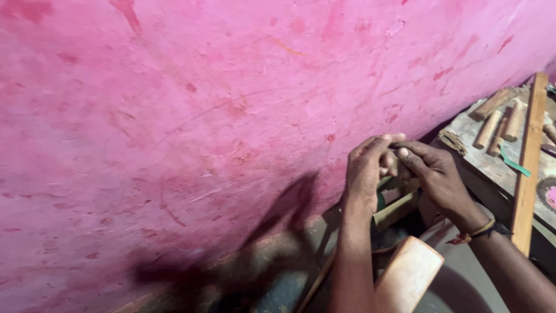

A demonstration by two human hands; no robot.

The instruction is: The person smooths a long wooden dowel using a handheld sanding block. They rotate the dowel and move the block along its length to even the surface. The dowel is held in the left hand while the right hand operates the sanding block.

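**Two hands pinched together in front of the pink wall**

Landmark: the pink wall (220,116), scuffed and streaked with red marks, which fills most of the view.

The left hand (366,168) is raised close in front of the wall's lower right part, its fingers curled inward and its fingertips meeting those of the right hand (435,174). The right hand sits just beside it, on the side away from the wall, with its fingers likewise bent. Both hands close narrowly on something small (395,152) pinched between the fingertips; it is mostly hidden, and what it is cannot be told. A band (478,232) circles the right wrist.

Below the hands, farther out from the wall, a wooden bar (397,210) lies at a slant. Nearer the camera, a rounded wooden block (408,278) stands between the two forearms.

To the right of the hands, away from the wall, a worn bench (492,165) carries several short wooden pegs (498,124), lying side by side. A long wooden strip (530,162) crosses the bench, and a green strip (514,165) lies just beside it, between it and the pegs.

A shadow of the arms (278,232) falls on the wall's lower part.
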